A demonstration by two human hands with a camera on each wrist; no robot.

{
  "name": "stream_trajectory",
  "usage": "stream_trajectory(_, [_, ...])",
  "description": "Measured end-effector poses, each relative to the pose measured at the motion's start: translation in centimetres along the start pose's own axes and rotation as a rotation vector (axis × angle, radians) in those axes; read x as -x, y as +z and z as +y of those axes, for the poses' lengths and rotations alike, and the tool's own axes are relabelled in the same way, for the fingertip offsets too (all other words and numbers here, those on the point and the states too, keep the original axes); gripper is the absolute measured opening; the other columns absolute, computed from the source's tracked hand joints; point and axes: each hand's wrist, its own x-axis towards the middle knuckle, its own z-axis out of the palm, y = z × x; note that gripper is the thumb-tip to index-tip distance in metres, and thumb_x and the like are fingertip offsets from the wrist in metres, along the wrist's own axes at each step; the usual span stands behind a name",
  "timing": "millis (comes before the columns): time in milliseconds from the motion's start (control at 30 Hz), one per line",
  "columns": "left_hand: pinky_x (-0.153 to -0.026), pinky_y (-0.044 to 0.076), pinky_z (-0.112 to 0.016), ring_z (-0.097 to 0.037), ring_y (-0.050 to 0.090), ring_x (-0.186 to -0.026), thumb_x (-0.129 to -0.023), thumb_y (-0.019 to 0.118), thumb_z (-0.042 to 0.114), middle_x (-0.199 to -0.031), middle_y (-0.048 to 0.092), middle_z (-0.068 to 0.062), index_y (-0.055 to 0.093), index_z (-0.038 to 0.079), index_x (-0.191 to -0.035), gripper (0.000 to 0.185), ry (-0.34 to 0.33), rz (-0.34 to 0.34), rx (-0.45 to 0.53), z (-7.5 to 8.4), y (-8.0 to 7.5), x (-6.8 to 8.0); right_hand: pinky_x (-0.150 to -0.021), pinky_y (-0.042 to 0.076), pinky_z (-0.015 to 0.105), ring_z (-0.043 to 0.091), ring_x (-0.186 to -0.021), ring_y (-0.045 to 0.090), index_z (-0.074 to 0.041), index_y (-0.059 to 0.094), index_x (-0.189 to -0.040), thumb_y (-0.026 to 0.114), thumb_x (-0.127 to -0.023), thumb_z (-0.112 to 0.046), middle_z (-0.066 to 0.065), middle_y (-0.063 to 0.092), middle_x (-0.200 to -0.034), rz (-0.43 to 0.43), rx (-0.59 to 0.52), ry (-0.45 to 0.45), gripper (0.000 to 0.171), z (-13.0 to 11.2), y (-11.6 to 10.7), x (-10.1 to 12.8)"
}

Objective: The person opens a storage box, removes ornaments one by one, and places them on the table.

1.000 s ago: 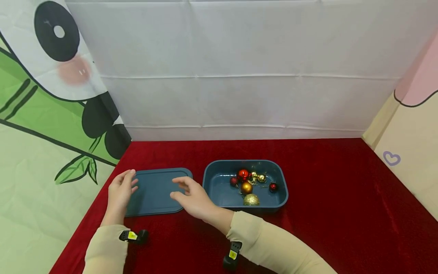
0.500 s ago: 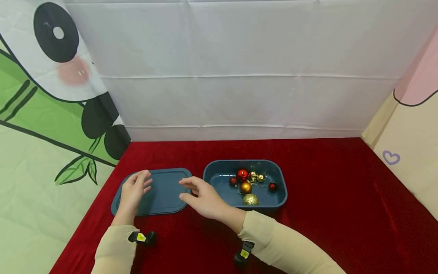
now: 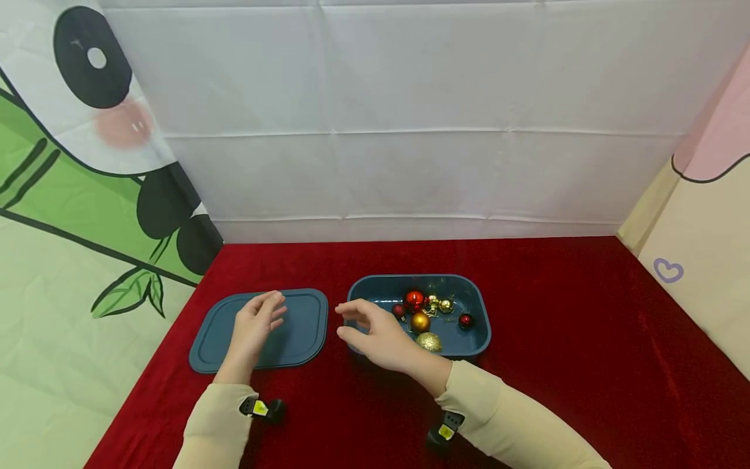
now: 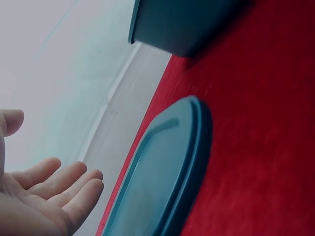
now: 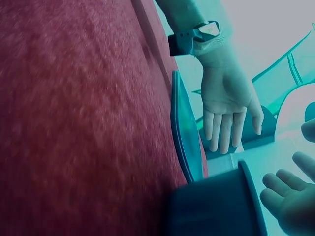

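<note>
A flat dark-blue lid (image 3: pixel 305 326) lies on the red cloth at the left. My left hand (image 3: pixel 272 312) hovers over its middle, fingers straight and relaxed, holding nothing. In the left wrist view the palm (image 4: pixel 44 201) is lifted off the lid (image 4: pixel 167 172). Right of the lid stands an open blue box (image 3: pixel 479 319) holding several red and gold ornament balls (image 3: pixel 420 320). My right hand (image 3: pixel 342 321) is at the box's left end, fingers loosely spread and holding nothing. The right wrist view shows the box wall (image 5: pixel 216 206), the lid (image 5: pixel 184 132) and my left hand (image 5: pixel 226 103).
The red cloth (image 3: pixel 574 339) covers the table. A white sheet (image 3: pixel 410 117) hangs behind, a panda curtain (image 3: pixel 88 163) at the left and a cream panel (image 3: pixel 703 260) at the right.
Both hands have moved to the right. The left went from the lid's left edge to its middle, the right from over the lid to the box's left end. The lid stays put.
</note>
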Motion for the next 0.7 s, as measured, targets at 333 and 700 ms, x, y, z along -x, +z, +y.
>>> stream_trajectory(333, [-0.101, 0.045, -0.04, -0.03, 0.051, -0.125, -0.095, 0.052, 0.045, -0.141, 0.046, -0.015, 0.04, 0.004, -0.14, 0.062, 0.024, -0.064, 0.026, 0.3, 2.5, 0.0, -0.1, 0.045, 0.044, 0.026, -0.123, 0.053, -0.011, 0.052, -0.131, 0.056, -0.095, -0.026, 0.008, 0.054, -0.135, 0.016, 0.029, 0.0, 0.04, 1.6, -2.3, 0.9])
stream_trajectory(700, [-0.101, 0.045, -0.042, -0.031, 0.053, -0.123, -0.095, 0.055, 0.039, -0.137, 0.049, -0.017, 0.046, 0.005, -0.137, 0.055, 0.046, -0.131, 0.064, 0.6, 5.4, 0.1, -0.1, 0.045, 0.043, 0.028, -0.12, 0.055, -0.011, 0.053, -0.129, 0.058, -0.094, -0.024, 0.015, 0.054, -0.133, 0.013, 0.048, -0.036, 0.038, 3.1, -4.9, 1.9])
